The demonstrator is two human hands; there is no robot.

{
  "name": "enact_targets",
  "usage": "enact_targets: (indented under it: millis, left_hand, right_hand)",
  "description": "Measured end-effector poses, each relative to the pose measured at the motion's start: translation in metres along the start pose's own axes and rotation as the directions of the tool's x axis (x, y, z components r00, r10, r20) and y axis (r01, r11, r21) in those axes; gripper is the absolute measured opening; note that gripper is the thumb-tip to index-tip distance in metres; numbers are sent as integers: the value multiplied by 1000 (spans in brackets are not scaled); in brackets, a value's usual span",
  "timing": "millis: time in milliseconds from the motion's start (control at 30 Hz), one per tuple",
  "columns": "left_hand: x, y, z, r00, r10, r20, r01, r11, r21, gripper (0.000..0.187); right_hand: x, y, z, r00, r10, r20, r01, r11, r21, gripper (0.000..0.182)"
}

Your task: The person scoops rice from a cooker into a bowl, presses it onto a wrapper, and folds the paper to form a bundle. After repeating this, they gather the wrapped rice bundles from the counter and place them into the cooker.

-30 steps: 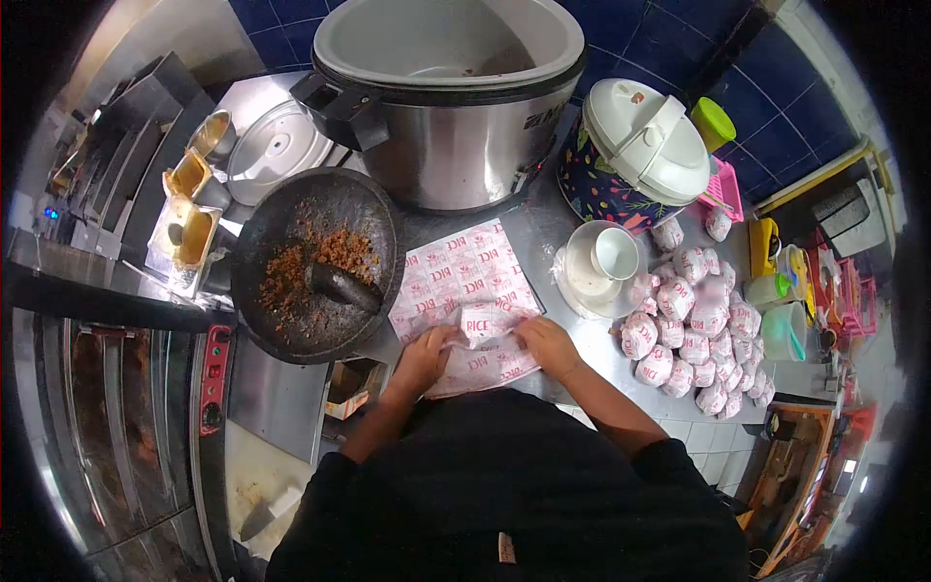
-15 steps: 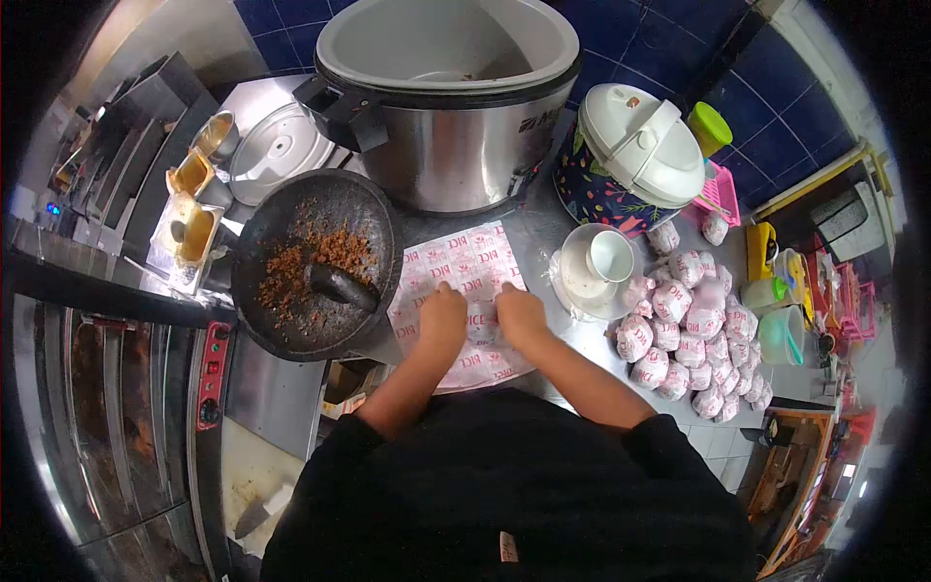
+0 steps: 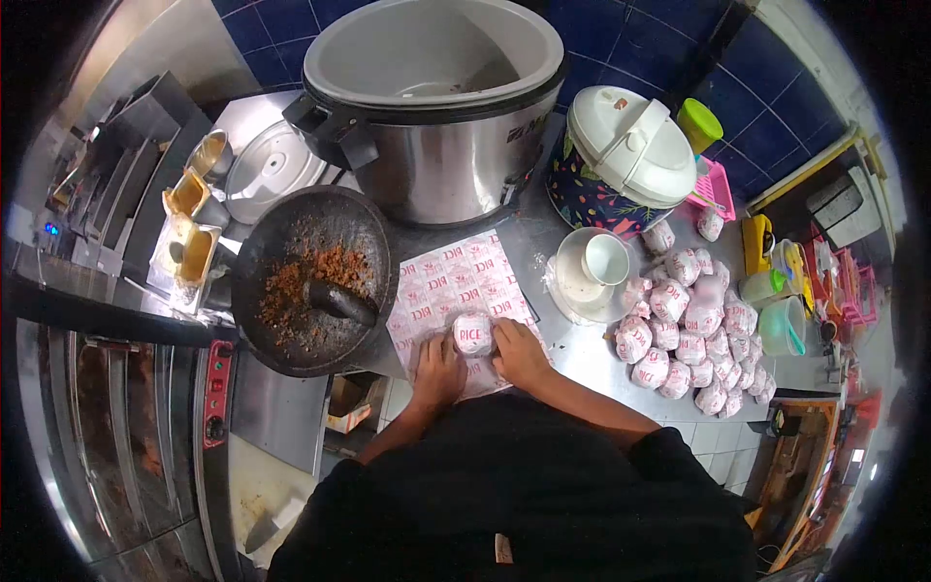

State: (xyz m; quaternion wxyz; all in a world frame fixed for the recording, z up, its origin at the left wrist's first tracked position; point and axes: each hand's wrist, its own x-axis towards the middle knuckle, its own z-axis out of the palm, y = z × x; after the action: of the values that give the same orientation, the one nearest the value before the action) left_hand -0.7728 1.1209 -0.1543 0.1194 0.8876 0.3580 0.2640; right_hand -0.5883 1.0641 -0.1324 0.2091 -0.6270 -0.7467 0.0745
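Note:
A rounded rice parcel (image 3: 472,334) in white paper with red "RICE" print sits on a stack of matching wrapping paper (image 3: 456,276). My left hand (image 3: 439,369) grips the wrapper at the parcel's left side, fingers curled. On the other side, my right hand (image 3: 520,353) pinches the wrapper near the parcel's right edge. The parcel's contents are hidden by the paper. Left of the stack, a dark stone mortar (image 3: 254,335) holds a reddish-brown crumbly mix and a stone pestle (image 3: 341,303). A small white bowl (image 3: 606,258) rests on a pale dish (image 3: 567,301) to the right.
Many wrapped parcels (image 3: 690,349) are piled at the right. A big steel rice cooker (image 3: 436,170) stands open at the back, beside a white-lidded patterned container (image 3: 630,145). Metal pans (image 3: 199,242) and a round lid (image 3: 276,165) lie far left. A knife (image 3: 276,524) is lower left.
The paper has been gathered up around a rounded parcel, which now shows between my hands. Both hands have moved closer to my body and the view has shifted slightly.

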Motion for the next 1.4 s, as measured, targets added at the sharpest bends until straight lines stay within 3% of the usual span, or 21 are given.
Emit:
enact_targets:
  millis: [100,167,200,233,267,300,333,367,400,500,633,800,933,1000,1033,1067,1133,1167,1200,1267,1400]
  left_hand:
    - [4,-6,1,998,-60,29,61,998,-9,41]
    - [12,-7,-7,941,-297,165,329,917,-226,41]
    - [13,-14,0,944,-287,166,320,920,-227,41]
    - [15,-26,9,835,-415,362,550,614,-566,42]
    - [15,-39,15,700,-410,585,684,147,-715,43]
    - [32,-36,-15,719,-252,648,560,761,-326,45]
    - [44,-25,-30,721,-239,650,548,771,-324,45]
    - [55,-11,-40,738,-190,647,669,78,-739,53]
    - [64,-1,-48,763,-161,625,375,-678,-632,61]
    - [86,15,-66,645,-58,762,399,-825,-401,72]
    - [103,29,-65,575,-92,813,464,-781,-417,68]
    - [125,60,-65,489,-109,866,516,-764,-387,47]
    - [129,74,-58,674,-116,730,445,-725,-526,47]
    - [128,82,-54,781,-277,559,366,-522,-770,48]
    - [129,85,-53,886,-316,340,291,-191,-937,50]
    - [131,92,-49,890,-297,347,300,-192,-934,50]
    - [132,114,-47,952,-300,-60,60,376,-925,49]
    - [132,122,-49,969,-230,-94,36,503,-864,52]
    - [135,134,-53,972,-218,-90,32,499,-866,52]
    - [145,155,-58,929,-98,-357,-227,612,-757,53]
    - [141,168,-52,987,-74,-144,-90,486,-869,52]
  right_hand:
    - [16,-2,-3,999,30,-13,-30,1000,1,43]
    - [34,-7,-11,998,-17,-60,15,999,-30,38]
    - [43,-10,-17,993,-71,-96,65,996,-63,33]
    - [53,-16,-27,992,-66,-104,59,996,-68,33]
    - [62,-23,-38,991,-115,-65,104,984,-145,30]
    - [69,-27,-50,987,-156,-23,147,964,-220,26]
    - [74,-29,-59,989,-146,-36,134,965,-225,26]
    - [77,-29,-68,962,-257,-92,228,941,-250,27]
    - [79,-31,-76,920,-366,-142,317,906,-282,28]
    - [76,-36,-97,858,-508,-78,463,829,-315,34]
    - [59,-33,-112,861,-497,-104,418,811,-410,35]
    - [33,-31,-113,880,-294,-372,173,930,-325,37]
    - [21,-46,-110,814,-130,-566,73,990,-123,31]
    - [12,-55,-108,805,206,-557,-31,951,306,33]
    - [7,-66,-115,824,340,-454,-66,853,518,47]
    - [7,-70,-116,814,351,-464,-76,855,514,47]
    - [7,-76,-119,771,454,-447,199,495,846,60]
    - [4,-76,-125,763,535,-364,116,441,890,63]
    - [3,-73,-128,754,541,-372,117,447,887,63]
    - [2,-65,-135,747,575,-335,180,310,933,59]
    - [-9,-46,-148,755,588,-290,20,421,907,67]
